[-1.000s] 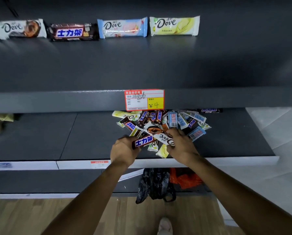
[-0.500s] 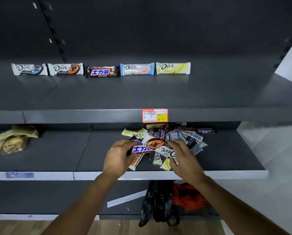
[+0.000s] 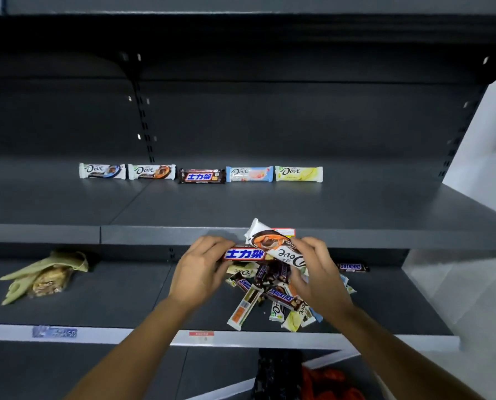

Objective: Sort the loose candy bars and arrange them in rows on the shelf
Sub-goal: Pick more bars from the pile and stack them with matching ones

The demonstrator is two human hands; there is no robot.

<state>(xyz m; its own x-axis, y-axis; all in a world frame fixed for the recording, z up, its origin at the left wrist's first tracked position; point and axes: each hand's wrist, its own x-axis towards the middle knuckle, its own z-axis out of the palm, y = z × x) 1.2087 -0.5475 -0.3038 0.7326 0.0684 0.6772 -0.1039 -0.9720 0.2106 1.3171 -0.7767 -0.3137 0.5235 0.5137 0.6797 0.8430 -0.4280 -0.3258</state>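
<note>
Above the loose pile on the lower shelf, the left hand curls its fingers round a brown candy bar while the right hand pinches a white bar. Each is probably held out to be matched to the starter bars lined along the upper shelf.

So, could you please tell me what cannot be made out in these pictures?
Head view: price tag, mostly hidden behind the Dove bar the right hand holds.
Head view: pile, bars overlap, count unclear.
Head view: blue shelf label, print blurred.
Head view: black bag, cut off by bottom edge.
</note>
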